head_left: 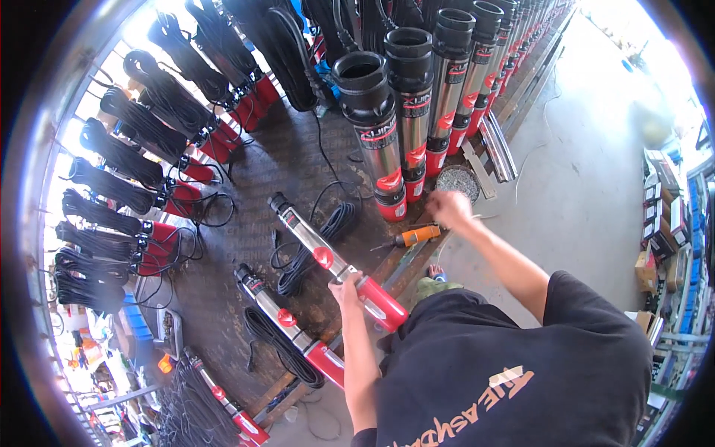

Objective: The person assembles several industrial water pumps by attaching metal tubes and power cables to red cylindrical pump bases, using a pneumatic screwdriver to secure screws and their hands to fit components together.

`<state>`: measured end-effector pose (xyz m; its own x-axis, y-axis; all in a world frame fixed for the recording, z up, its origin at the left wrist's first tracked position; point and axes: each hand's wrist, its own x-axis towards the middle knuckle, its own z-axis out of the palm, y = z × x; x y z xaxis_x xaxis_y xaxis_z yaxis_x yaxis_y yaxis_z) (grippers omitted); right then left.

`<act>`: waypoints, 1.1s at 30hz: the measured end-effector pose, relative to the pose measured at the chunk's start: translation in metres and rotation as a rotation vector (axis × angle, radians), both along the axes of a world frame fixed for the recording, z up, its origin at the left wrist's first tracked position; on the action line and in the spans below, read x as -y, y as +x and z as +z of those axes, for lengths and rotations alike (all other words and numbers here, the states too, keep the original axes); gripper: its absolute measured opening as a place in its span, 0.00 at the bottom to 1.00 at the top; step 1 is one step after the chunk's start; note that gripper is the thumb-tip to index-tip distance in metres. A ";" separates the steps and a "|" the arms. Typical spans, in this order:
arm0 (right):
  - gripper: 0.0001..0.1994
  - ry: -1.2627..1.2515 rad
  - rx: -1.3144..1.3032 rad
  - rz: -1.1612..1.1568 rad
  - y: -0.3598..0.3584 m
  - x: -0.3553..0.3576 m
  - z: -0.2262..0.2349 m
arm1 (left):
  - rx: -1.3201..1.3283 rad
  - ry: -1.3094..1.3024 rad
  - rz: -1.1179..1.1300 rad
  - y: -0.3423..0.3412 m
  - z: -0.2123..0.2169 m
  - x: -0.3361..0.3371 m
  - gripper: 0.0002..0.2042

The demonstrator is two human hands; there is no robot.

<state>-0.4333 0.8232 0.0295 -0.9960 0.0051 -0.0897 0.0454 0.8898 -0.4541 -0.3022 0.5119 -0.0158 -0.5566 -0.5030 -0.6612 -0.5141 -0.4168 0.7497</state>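
Steadying a steel-and-red pump (335, 262) in a closed left hand (346, 287), the worker's blurred right hand (449, 208), grip unclear, hovers near an orange screwdriver (411, 237).

Steel pump (328, 257) with red end lying diagonally on dark workbench, black cable coiled beside.

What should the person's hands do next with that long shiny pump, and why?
Probably the right hand should pick up the orange-handled screwdriver. That hand hovers, blurred, beside the round dish of small parts, just above the screwdriver, while the left hand steadies the steel pump near its red end on the bench.
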 end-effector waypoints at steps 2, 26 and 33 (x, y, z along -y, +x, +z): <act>0.10 0.297 -0.184 -0.056 -0.022 -0.070 -0.034 | -0.035 0.045 -0.016 0.003 -0.010 0.000 0.35; 0.11 -0.963 0.478 0.192 0.061 0.115 0.001 | -0.072 0.160 -0.052 0.009 -0.010 0.004 0.28; 0.08 -0.923 0.521 0.423 0.051 0.173 -0.026 | -0.170 0.253 -0.034 0.010 -0.013 0.007 0.26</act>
<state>-0.3828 0.6499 0.0031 -0.7427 -0.6048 -0.2875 0.1955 0.2148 -0.9569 -0.2927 0.5052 -0.0287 -0.6837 -0.3134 -0.6590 -0.4070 -0.5858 0.7009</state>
